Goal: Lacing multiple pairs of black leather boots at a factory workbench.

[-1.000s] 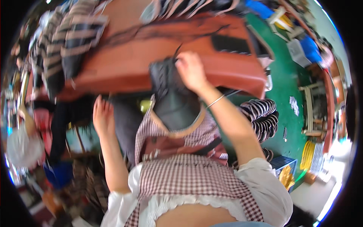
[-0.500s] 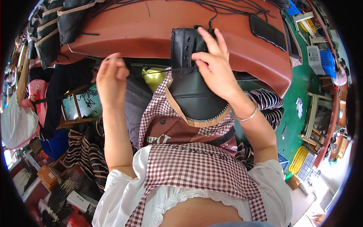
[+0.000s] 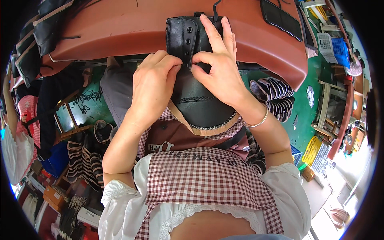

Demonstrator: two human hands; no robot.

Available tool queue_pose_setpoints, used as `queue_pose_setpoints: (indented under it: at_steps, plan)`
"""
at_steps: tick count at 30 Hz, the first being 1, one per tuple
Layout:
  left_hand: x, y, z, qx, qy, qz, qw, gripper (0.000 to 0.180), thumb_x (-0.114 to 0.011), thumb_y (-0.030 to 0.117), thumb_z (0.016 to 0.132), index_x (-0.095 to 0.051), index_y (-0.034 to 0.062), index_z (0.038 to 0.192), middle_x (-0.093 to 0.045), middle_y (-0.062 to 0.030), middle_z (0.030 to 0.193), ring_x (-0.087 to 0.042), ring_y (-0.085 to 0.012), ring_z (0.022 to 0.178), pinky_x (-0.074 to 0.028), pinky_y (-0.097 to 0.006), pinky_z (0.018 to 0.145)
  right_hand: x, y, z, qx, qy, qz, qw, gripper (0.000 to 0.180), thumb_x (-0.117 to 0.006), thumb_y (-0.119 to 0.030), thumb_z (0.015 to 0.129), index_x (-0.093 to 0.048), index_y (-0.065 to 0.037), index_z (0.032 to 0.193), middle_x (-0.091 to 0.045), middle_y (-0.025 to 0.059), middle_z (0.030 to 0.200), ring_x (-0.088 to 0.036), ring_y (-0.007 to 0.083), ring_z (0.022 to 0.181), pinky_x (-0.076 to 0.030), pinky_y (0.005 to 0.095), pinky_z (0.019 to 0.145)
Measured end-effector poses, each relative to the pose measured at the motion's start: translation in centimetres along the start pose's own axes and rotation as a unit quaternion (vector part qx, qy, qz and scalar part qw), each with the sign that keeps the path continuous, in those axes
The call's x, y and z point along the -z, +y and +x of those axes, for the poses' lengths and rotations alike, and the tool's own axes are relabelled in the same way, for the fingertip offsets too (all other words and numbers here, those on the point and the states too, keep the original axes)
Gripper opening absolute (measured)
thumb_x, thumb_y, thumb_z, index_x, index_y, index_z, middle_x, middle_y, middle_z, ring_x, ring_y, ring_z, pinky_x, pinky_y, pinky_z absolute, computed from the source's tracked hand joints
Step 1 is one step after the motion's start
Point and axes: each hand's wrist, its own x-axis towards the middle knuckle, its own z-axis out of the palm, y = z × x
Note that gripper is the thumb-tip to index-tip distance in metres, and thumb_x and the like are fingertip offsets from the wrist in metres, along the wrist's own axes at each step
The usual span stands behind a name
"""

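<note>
Head-worn left fisheye, upright, looking steeply down over wearer's maroon-and-white checked fabric apron (image 3: pixel 200 176) at lower centre. Bare left hand (image 3: pixel 154 84) and bare right hand (image 3: pixel 225 76) near, mid-frame; smooth reddish-brown covered table (image 3: pixel 120 32) just beyond, toward top. Glossy green floor (image 3: pixel 299 132) lower, farther off, at right.

- Boot upper (image 3: pixel 204 110), one, black smooth leather, unsoled; lies lengthwise before you, ankle end pointing away and overlapping the near edge of the table (image 3: pixel 120 30), rounded toe end toward you, over your apron (image 3: pixel 212 176).
- Toe rim (image 3: pixel 200 131): tan band curving around the black leather, pale zigzag stitching along the join.
- Seam (image 3: pixel 191 99): dark stitched line running crosswise above the toe.
- Left flap (image 3: pixel 179 36): upright, with a row of dark round eyelets along its inner edge; you see three plainly.
- Right flap: mostly hidden from you.
- Lace (image 3: pixel 215 11): black, thin, curving away from the ankle end; its threading cannot be told.
</note>
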Motion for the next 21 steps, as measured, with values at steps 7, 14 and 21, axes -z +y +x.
queue_pose_setpoints:
  at_steps: [7, 14, 21]
  plan:
    - [-0.3, 0.3, 0.1, -0.054, -0.001, 0.08, 0.995, 0.009, -0.062, -0.003, 0.075, -0.062, -0.0001, 0.085, -0.058, -0.0133, 0.078, -0.059, -0.0324, 0.073, -0.047, -0.04, 0.065, 0.3, -0.3, 0.0, -0.003, -0.014, 0.002, 1.0, 0.004, -0.072, -0.012, 0.071, -0.07, -0.008, 0.074, -0.023, 0.013, 0.155, -0.005, 0.0473, 0.141, -0.008, 0.0613, 0.112]
    - [-0.9, 1.1, 0.2, -0.071, 0.001, 0.143, 0.987, 0.011, -0.06, -0.003, 0.069, -0.061, 0.0013, 0.078, -0.056, -0.0127, 0.074, -0.06, -0.0315, 0.073, -0.048, -0.041, 0.064, 0.8, -0.7, 0.1, 0.002, -0.036, -0.027, 0.999, 0.005, -0.068, -0.006, 0.074, -0.067, -0.004, 0.078, -0.024, 0.0123, 0.155, -0.006, 0.0464, 0.142, -0.012, 0.0594, 0.112]
    - [-1.2, 0.3, 0.2, -0.05, 0.004, 0.096, 0.994, 0.013, -0.067, 0.002, 0.073, -0.061, 0.0018, 0.085, -0.059, -0.0129, 0.082, -0.06, -0.0318, 0.079, -0.048, -0.041, 0.07, 2.2, 0.0, 0.9, 0.062, 0.047, -0.132, 0.988, 0.007, -0.066, -0.006, 0.066, -0.065, -0.007, 0.072, -0.038, 0.0128, 0.146, -0.021, 0.0431, 0.139, -0.017, 0.0585, 0.11]
